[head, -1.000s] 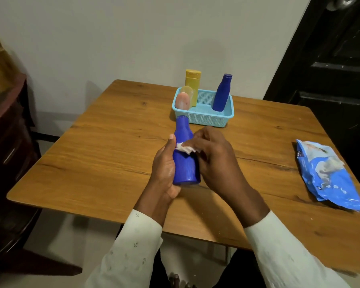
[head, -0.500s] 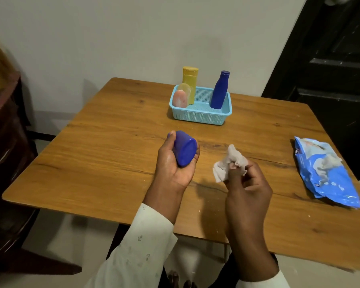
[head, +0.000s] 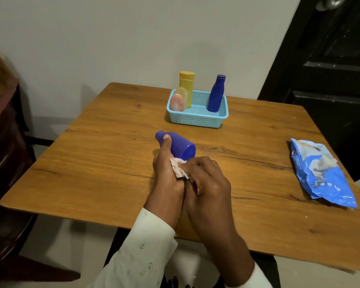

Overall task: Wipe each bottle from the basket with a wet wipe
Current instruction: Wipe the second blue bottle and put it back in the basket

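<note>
My left hand (head: 167,173) grips a blue bottle (head: 180,145), tilted on its side with the base toward me and the cap pointing away to the left. Under the bottle's base, my right hand (head: 206,179) presses a crumpled white wet wipe (head: 179,168) against it and against my left palm. A light blue basket (head: 197,117) at the back of the table holds a yellow bottle (head: 187,84), a pink bottle (head: 176,102) and a second blue bottle (head: 216,94), all upright.
A blue wet wipe pack (head: 320,173) lies near the right edge of the wooden table (head: 92,163). A dark wooden cabinet (head: 2,142) stands to the left, a black door (head: 330,69) at the back right.
My right hand has brought the wipe from the right back onto the bottle's base. My left hand has turned the bottle so that the cap points further left.
</note>
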